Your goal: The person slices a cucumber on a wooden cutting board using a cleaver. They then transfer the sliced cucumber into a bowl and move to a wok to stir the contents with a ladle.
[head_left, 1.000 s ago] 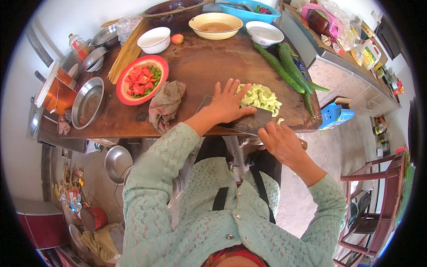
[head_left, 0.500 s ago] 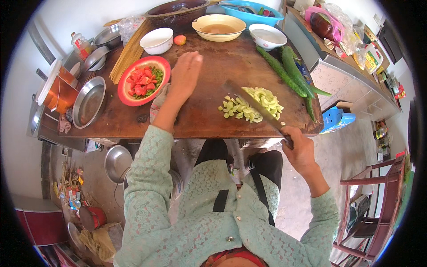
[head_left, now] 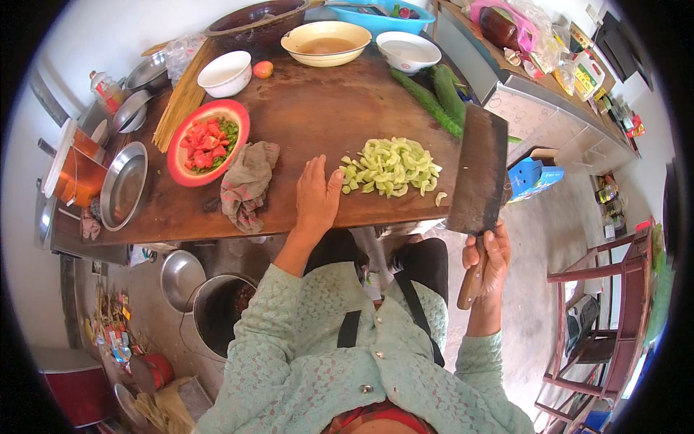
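Note:
In my right hand [head_left: 489, 264] I grip the wooden handle of a broad cleaver [head_left: 477, 170], its dark blade raised past the table's right front edge. My left hand [head_left: 318, 192], fingers extended and holding nothing, is by the front edge of the wooden table [head_left: 318, 108]. Just right of it lies a heap of chopped pale-green vegetable [head_left: 390, 166]. A crumpled grey cloth [head_left: 248, 181] is to its left, beside a red-rimmed plate [head_left: 238, 119] of diced tomato [head_left: 206, 145] and chopped greens. Behind the cleaver, long cucumbers [head_left: 426, 101] lie partly covered by the blade.
Along the back stand a white bowl [head_left: 224, 74], a small tomato [head_left: 263, 69], a cream basin [head_left: 325, 47] of liquid, another white bowl [head_left: 408, 52] and a blue basin [head_left: 390, 23]. Metal pans [head_left: 124, 184] line the left. A bucket [head_left: 217, 311] stands on the floor below.
My left hand has come down and right, toward the chopped heap, uncovering the cloth. My right hand has lifted the cleaver off the heap and turned its blade upright. The view has shifted slightly.

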`<state>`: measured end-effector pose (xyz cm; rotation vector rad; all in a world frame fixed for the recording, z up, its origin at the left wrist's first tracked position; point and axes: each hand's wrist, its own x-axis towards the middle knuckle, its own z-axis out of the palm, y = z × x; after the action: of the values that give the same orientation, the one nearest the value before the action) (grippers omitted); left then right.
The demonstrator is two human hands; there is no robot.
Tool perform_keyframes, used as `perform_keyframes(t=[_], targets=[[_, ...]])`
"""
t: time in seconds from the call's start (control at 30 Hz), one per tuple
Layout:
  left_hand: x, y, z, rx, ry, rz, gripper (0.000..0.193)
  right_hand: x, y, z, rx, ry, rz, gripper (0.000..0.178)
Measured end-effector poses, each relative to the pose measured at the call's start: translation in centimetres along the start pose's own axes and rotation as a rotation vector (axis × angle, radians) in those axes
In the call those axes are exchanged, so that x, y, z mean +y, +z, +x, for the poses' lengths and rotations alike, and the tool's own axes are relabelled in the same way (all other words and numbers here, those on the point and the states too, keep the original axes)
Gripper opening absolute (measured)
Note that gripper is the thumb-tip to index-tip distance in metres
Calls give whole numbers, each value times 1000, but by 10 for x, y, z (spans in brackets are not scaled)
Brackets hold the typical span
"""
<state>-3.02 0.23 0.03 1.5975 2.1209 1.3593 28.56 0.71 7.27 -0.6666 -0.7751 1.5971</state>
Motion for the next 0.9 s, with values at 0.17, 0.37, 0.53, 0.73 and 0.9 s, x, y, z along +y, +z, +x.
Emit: perform_keyframes(t=[0.17,0.37,0.53,0.73,0.9], targets=[[10,32,0,-72,11,101,65,4,-30,-5,23,-104,22,27],[20,68,17,-113,-10,116,70,13,-31,-9,33,-97,49,29],[31,60,26,-114,-22,-302,67,25,-22,-16,-1,-57,25,31],[23,6,6,196,19,-382,49,42,13,-15,-104,52,-96,25],[1,-25,-17,360,-67,-433,35,69,42,-6,-150,205,-72,24]])
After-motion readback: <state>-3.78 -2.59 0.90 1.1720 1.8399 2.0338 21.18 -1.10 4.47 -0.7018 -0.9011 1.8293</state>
